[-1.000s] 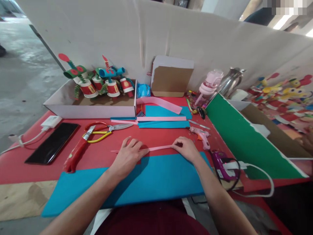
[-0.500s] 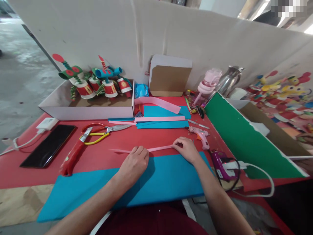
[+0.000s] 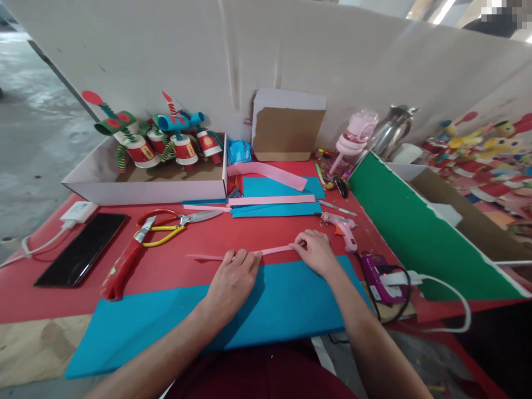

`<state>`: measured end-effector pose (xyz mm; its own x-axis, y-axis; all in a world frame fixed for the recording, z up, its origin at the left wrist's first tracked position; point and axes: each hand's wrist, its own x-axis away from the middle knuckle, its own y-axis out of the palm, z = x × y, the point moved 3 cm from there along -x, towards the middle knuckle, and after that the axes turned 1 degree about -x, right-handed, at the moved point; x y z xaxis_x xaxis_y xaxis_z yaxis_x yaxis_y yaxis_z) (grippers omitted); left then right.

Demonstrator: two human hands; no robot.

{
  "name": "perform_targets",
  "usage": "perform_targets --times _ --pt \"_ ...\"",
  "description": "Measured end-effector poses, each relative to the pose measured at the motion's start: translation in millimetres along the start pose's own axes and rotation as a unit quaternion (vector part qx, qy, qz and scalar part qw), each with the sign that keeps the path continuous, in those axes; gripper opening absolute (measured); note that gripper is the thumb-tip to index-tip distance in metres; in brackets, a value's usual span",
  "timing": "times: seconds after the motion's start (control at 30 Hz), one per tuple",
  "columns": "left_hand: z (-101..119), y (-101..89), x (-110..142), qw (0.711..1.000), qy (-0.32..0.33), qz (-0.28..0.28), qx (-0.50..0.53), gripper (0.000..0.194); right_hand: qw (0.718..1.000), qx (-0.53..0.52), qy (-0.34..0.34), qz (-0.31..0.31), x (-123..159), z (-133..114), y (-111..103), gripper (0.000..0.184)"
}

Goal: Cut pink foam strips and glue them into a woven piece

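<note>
A narrow pink paper strip (image 3: pixel 277 250) stretches sideways above the far edge of a blue paper sheet (image 3: pixel 291 305). My left hand (image 3: pixel 236 277) is closed over the strip's middle, fingers bent and pressed together, with the loose left end sticking out past it. At the strip's right end my right hand (image 3: pixel 316 254) pinches it between thumb and forefinger. Beyond the hands lie a wide pink strip (image 3: pixel 272 200) and blue strips (image 3: pixel 276 211). A pink glue gun (image 3: pixel 343 228) rests just past my right hand.
To the left are scissors (image 3: pixel 166 235), a red-handled knife (image 3: pixel 127 260) and a phone (image 3: pixel 81 249). Paper-cup figures (image 3: pixel 143 152) stand in a white box (image 3: pixel 145 191). A green-sided box (image 3: pixel 424 238) and purple power socket (image 3: pixel 376 280) flank the right.
My left hand has slid slightly right along the pink strip, closer to my right hand. The right hand keeps its pinch on the end. The view has shifted slightly.
</note>
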<state>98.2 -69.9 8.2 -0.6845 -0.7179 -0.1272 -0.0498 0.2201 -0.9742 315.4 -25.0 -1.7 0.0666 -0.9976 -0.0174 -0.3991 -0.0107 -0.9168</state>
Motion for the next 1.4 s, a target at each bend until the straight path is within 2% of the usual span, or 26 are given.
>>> perform_targets --times 0.27,0.57,0.63,0.7,0.77,0.8,0.83,0.87,0.9,0.93,1.03,1.1,1.4 --pt "0 -0.9 -1 1.000 -0.008 -0.006 -0.004 0.039 0.999 0.036 0.019 0.009 1 -1 -1 0.032" --pt "-1 -1.5 -1 1.000 -0.015 0.009 0.005 0.038 0.992 0.114 0.045 0.031 5 -3 -3 0.026" --pt "-1 -1.1 -1 1.000 -0.016 0.007 0.005 0.038 0.984 0.151 0.059 0.074 11 -1 -9 0.025" --pt "-1 -0.8 -1 1.000 -0.017 0.005 0.007 0.039 0.971 0.171 0.057 0.154 21 -5 -17 0.026" --pt "-1 -0.7 -1 1.000 -0.017 0.005 0.012 0.038 0.962 0.148 0.003 0.228 35 -20 -20 0.029" --pt "-1 -0.7 -1 1.000 -0.019 0.004 0.014 0.037 0.963 0.121 -0.050 0.235 42 -30 -18 0.032" --pt "-1 -0.7 -1 1.000 -0.020 0.002 0.018 0.035 0.965 0.090 -0.125 0.213 49 -42 -12 0.033" --pt "-2 -0.7 -1 1.000 -0.020 -0.001 0.023 0.033 0.964 0.066 -0.196 0.165 55 -54 -4 0.034" --pt "-2 -0.7 -1 0.999 -0.019 -0.004 0.026 0.030 0.961 0.055 -0.244 0.120 60 -64 4 0.038" --pt "-2 -0.8 -2 0.999 -0.019 -0.008 0.029 0.029 0.960 0.058 -0.260 0.086 64 -71 13 0.045" --pt "-2 -1.5 -2 0.999 -0.017 -0.014 0.029 0.030 0.968 0.071 -0.241 0.019 67 -77 32 0.065" --pt "-2 -1.8 -2 0.999 -0.016 -0.014 0.027 0.033 0.973 0.073 -0.218 -0.011 66 -75 38 0.069" --pt "-2 -1.1 0 0.999 -0.017 -0.011 0.025 0.036 0.981 0.059 -0.173 -0.068 64 -69 33 0.071"
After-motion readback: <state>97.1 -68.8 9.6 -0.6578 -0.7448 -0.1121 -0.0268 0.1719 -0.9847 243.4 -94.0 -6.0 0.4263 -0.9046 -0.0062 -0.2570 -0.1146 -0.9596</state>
